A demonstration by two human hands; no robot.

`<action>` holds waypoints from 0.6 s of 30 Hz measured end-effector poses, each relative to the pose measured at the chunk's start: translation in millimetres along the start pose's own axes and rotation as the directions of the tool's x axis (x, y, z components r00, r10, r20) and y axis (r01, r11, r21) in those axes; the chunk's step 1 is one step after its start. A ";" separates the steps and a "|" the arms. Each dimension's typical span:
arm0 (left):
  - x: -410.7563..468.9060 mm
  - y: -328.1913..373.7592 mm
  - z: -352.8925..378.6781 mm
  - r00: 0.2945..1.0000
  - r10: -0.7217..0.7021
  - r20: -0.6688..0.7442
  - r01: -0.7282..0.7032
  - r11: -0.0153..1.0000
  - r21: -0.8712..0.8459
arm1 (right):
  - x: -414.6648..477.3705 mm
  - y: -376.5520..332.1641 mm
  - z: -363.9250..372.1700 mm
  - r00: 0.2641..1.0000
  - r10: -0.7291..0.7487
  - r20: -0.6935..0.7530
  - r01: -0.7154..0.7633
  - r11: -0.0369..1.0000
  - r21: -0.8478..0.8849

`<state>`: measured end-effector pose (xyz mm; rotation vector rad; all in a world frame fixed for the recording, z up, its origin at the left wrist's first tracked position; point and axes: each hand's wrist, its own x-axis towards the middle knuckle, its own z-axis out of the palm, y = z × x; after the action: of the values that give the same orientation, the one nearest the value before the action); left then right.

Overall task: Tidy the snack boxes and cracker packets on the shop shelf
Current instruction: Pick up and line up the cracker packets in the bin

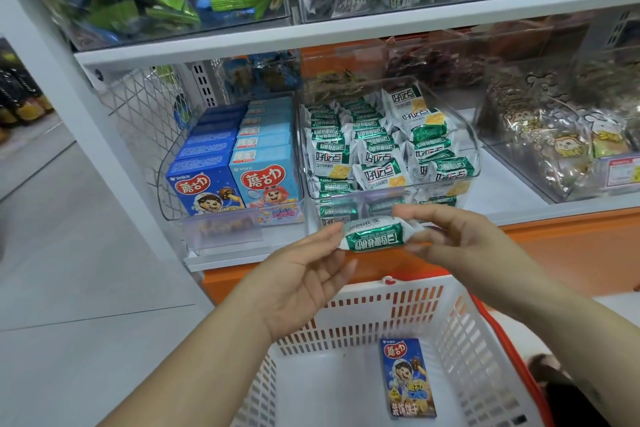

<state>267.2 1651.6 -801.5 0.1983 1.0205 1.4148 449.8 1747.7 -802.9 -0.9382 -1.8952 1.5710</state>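
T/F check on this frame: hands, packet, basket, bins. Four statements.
1. Left hand and right hand both hold one packet. True.
2. The basket holds two boxes. False: it holds one box.
3. The box bin sits left of the packet bin. True.
4. The box in the basket stands upright. False: it lies flat, face up.
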 end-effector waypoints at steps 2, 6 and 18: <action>-1.2 1.3 -0.7 0.999 -0.045 0.005 0.046 0.997 -0.059 | -0.6 -4.8 1.5 0.997 -0.078 -0.029 0.075 0.994 -0.073; -4.9 1.6 8.2 1.000 -0.024 0.014 0.024 1.000 0.016 | 3.2 -6.1 1.9 0.977 -0.167 -0.130 0.151 0.981 -0.126; 11.2 -0.8 52.3 0.567 0.519 0.640 -0.343 -0.558 0.756 | 11.3 -6.1 -21.4 0.928 -0.199 -0.315 0.194 0.980 -0.047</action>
<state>301.4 1684.4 -776.6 2.2889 2.2265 0.8373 457.5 1769.3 -793.1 -0.9145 -1.7146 1.2091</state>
